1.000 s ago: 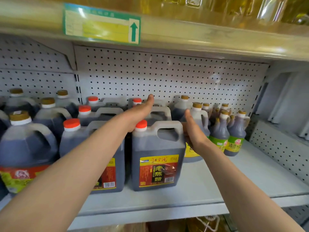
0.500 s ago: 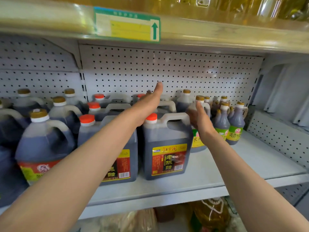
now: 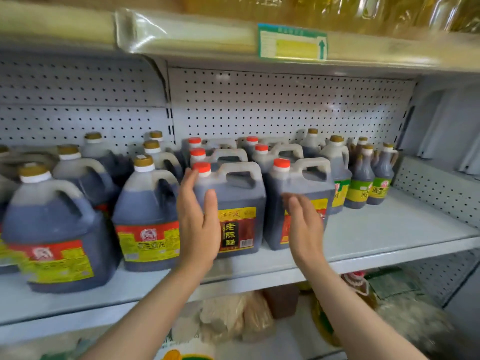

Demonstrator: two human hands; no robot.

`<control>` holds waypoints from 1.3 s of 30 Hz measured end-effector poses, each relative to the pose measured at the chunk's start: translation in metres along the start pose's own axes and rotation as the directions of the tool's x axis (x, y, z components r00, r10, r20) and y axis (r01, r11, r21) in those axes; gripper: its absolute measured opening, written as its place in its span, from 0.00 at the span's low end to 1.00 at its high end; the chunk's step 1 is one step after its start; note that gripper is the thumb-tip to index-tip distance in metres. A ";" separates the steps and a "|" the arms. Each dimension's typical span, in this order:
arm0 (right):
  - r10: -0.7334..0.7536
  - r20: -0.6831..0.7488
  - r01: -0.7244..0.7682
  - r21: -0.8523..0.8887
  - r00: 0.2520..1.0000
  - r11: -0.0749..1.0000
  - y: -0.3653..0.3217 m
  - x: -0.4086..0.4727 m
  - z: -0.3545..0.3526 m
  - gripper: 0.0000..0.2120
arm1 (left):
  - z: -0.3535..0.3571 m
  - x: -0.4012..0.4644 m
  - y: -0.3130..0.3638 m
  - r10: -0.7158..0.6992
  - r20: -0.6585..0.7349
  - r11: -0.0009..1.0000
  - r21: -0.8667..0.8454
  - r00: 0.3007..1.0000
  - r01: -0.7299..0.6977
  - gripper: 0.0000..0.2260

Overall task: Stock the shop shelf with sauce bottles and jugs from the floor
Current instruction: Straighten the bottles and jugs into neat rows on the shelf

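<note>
Both hands are up at the middle shelf point(image 3: 389, 229) now, centre of the frame; the left hand point(image 3: 198, 224) has its fingers straight and close together, palm turned toward the left flank of the front red-capped jug point(image 3: 233, 203), touching it or a hair off, I can't tell which; it grips nothing. The right hand point(image 3: 305, 229) is blurred, fingers straight and loosely spread, in front of the second red-capped jug point(image 3: 298, 188) just right of centre; it holds nothing, and contact is unclear.

Behind those two, more red caps run back toward the pegboard point(image 3: 285, 105); gold-capped jugs point(image 3: 145, 211) fill the left half of the frame; small green-labelled bottles point(image 3: 361, 183) stand at the right end of the row, with bare shelf beyond them at the right.

Handling, as I read it: these jugs look nearly full of dark liquid, so heavy, and the liquid will slosh; stiff plastic walls, smooth and likely slick under a flat palm; for lifting, the moulded handle point(image 3: 239, 170) on top is the place to hook fingers, with a hand under the base; for nudging into line, press low on the flat sides, not near the cap, or it may tip.
</note>
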State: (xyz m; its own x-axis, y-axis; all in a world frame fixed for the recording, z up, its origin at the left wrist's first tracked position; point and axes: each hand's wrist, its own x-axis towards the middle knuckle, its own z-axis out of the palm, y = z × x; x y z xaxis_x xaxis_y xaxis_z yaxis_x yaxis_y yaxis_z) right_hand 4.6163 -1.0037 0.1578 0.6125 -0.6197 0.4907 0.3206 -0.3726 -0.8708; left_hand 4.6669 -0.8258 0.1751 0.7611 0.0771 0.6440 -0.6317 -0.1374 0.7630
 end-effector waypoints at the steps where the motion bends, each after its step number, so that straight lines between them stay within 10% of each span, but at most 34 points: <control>1: 0.036 0.022 -0.036 0.014 0.999 0.999 0.004 -0.012 0.005 0.12 | -0.005 -0.011 -0.012 -0.036 -0.023 0.999 0.015 0.999 0.036 0.24; 12: 0.406 0.187 -0.416 0.019 0.895 0.909 0.053 -0.058 0.040 0.31 | -0.013 -0.073 -0.049 -0.339 0.133 0.940 0.081 0.931 0.331 0.31; 17: 0.416 0.246 -0.454 0.127 0.876 0.882 0.065 -0.060 0.041 0.12 | -0.010 -0.077 -0.062 -0.553 0.215 0.833 0.161 0.805 0.529 0.32; 39: 0.459 0.199 -0.490 0.153 0.866 0.858 0.059 -0.067 0.043 0.12 | -0.027 -0.083 -0.055 -0.532 0.317 0.844 0.278 0.785 0.459 0.36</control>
State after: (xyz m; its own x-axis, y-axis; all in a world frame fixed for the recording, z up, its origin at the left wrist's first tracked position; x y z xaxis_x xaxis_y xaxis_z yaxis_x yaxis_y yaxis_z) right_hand 4.6249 -0.9545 0.0717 0.8216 -0.5697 0.0193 0.0852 0.0893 -0.9923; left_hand 4.6342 -0.7975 0.0814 0.9803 -0.1798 0.0823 -0.1427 -0.3547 0.9240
